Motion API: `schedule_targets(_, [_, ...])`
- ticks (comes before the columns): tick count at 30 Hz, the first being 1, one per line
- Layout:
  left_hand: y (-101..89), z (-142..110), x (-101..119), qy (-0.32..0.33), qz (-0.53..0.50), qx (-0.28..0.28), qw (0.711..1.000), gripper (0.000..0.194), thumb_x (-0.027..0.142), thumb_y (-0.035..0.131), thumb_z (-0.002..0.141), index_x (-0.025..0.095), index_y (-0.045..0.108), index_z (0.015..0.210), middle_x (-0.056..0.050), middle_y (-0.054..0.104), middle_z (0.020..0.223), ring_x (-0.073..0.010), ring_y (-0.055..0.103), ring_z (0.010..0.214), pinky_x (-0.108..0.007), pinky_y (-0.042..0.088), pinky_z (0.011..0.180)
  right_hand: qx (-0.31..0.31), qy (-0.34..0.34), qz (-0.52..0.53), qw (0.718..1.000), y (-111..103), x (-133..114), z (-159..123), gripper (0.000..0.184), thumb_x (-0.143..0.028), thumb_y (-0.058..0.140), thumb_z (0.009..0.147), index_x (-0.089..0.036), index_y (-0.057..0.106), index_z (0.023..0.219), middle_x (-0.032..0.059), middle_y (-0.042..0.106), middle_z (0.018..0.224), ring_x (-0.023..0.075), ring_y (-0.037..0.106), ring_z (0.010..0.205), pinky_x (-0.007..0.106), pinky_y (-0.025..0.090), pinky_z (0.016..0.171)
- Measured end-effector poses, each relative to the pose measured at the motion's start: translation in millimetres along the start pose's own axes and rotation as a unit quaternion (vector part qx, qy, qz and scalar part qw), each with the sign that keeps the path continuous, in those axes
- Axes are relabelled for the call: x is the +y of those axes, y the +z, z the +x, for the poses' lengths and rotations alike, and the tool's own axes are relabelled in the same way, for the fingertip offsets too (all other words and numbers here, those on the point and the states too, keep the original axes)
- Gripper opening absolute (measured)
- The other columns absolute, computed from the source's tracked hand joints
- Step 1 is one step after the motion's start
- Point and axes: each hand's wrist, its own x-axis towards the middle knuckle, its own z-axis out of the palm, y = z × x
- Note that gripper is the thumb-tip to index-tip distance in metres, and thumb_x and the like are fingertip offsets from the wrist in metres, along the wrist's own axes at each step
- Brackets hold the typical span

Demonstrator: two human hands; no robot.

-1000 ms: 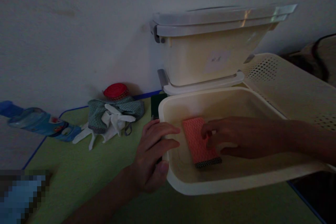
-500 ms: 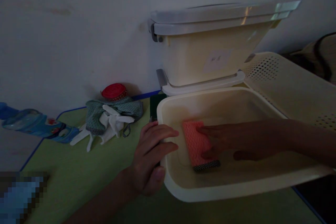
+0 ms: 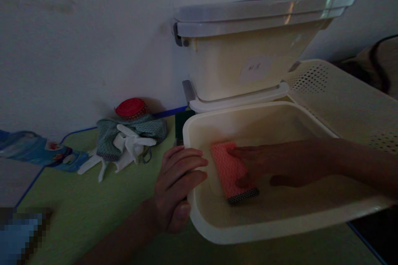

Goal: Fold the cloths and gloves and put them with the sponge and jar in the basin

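Observation:
A cream plastic basin (image 3: 217, 238) sits on a green mat (image 3: 93, 211). My left hand (image 3: 175, 188) grips the basin's left rim, fingers over the edge and thumb under it. Inside lies an orange-pink sponge (image 3: 228, 165) with a dark underside. My right hand (image 3: 273, 163) reaches in from the right and rests on the sponge, fingers stretched along its right side and pressing it against the basin floor.
A lidded cream bin (image 3: 248, 54) stands behind the basin by the wall, a perforated cream lid (image 3: 342, 99) to its right. White gloves (image 3: 124, 147), a green cloth (image 3: 108, 136) and a red-capped jar (image 3: 130, 107) lie at left, with a blue bottle (image 3: 37, 153).
My right hand slid further onto the sponge and pushed it slightly left in the basin. The basin's near rim has tipped a little toward me. The left hand kept its grip.

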Motion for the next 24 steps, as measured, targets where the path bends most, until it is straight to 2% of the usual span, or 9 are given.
schedule_targets(6, [-4.6, 3, 0, 0.008, 0.019, -0.017, 1.0, 0.044, 0.037, 0.021, 0.093, 0.016, 0.058, 0.081, -0.009, 0.067, 0.084, -0.0187, 0.061, 0.092, -0.037, 0.042, 0.087, 0.019, 0.026, 0.091, 0.995, -9, 1, -6, 0.042, 0.009, 0.063, 0.062, -0.021, 0.07, 0.091, 0.0045, 0.06, 0.122, 0.0162, 0.028, 0.135, 0.034, 0.026, 0.109])
schedule_targets(11, [-4.5, 4, 0, 0.008, 0.018, -0.016, 1.0, 0.043, 0.036, 0.022, 0.093, 0.015, 0.058, 0.081, -0.009, 0.067, 0.084, -0.0179, 0.06, 0.093, -0.036, 0.041, 0.088, -0.04, 0.054, 0.083, 0.994, -12, -2, -2, 0.049, 0.015, 0.055, 0.062, -0.022, 0.071, 0.09, 0.0015, 0.065, 0.114, 0.0149, 0.033, 0.132, 0.035, 0.021, 0.112])
schedule_targets(15, [-2.4, 3, 0, 0.009, 0.011, -0.002, 1.0, 0.041, 0.035, 0.023, 0.092, 0.016, 0.058, 0.08, -0.009, 0.067, 0.084, -0.0186, 0.06, 0.092, -0.037, 0.041, 0.088, -0.068, 0.065, 0.049, 0.994, -10, -5, 2, 0.061, 0.019, 0.054, 0.056, -0.022, 0.069, 0.097, 0.003, 0.063, 0.119, 0.0166, 0.029, 0.134, 0.036, 0.02, 0.112])
schedule_targets(17, [-1.3, 2, 0, 0.011, 0.012, 0.004, 1.0, 0.041, 0.034, 0.023, 0.092, 0.016, 0.058, 0.08, -0.008, 0.067, 0.083, -0.0189, 0.061, 0.091, -0.037, 0.042, 0.086, -0.051, 0.058, 0.028, 0.997, -7, -5, 2, 0.064, 0.021, 0.054, 0.053, -0.022, 0.069, 0.099, 0.0041, 0.062, 0.12, 0.0181, 0.029, 0.134, 0.036, 0.022, 0.112])
schedule_targets(24, [1.5, 0, 1, 0.002, 0.003, 0.014, 1.0, 0.041, 0.035, 0.023, 0.091, 0.017, 0.058, 0.083, -0.008, 0.066, 0.084, -0.0206, 0.06, 0.092, -0.039, 0.042, 0.086, 0.012, 0.003, 0.006, 1.0, 1, -3, 1, 0.068, 0.021, 0.059, 0.051, -0.027, 0.069, 0.099, 0.0007, 0.067, 0.11, 0.0169, 0.043, 0.126, 0.034, 0.028, 0.11])
